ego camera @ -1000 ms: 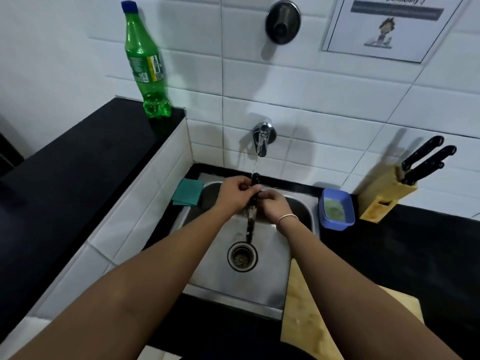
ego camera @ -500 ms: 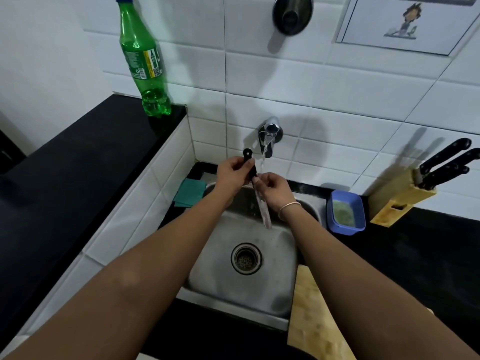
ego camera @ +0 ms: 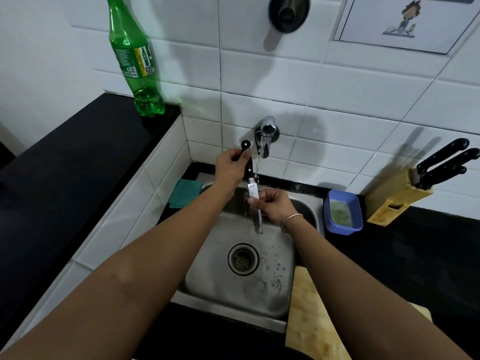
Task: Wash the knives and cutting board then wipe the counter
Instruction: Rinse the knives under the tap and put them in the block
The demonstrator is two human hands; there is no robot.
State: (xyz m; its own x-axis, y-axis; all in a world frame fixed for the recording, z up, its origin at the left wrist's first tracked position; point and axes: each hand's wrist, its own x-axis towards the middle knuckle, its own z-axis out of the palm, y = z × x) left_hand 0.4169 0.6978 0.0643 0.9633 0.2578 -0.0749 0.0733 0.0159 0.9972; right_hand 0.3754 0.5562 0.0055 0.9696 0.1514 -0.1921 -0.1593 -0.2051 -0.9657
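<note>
Head camera: over a steel sink [ego camera: 207,289], the left hand [ego camera: 231,167] grips the black handle of a knife [ego camera: 250,183] held point-down under water running from the wall tap [ego camera: 266,133]. The right hand [ego camera: 272,205] pinches the blade lower down. A wooden cutting board [ego camera: 309,320] lies on the black counter [ego camera: 415,255] right of the sink, near a knife block [ego camera: 397,196].

Black-handled knife [ego camera: 251,187] upright, tip down, under running water.
</note>
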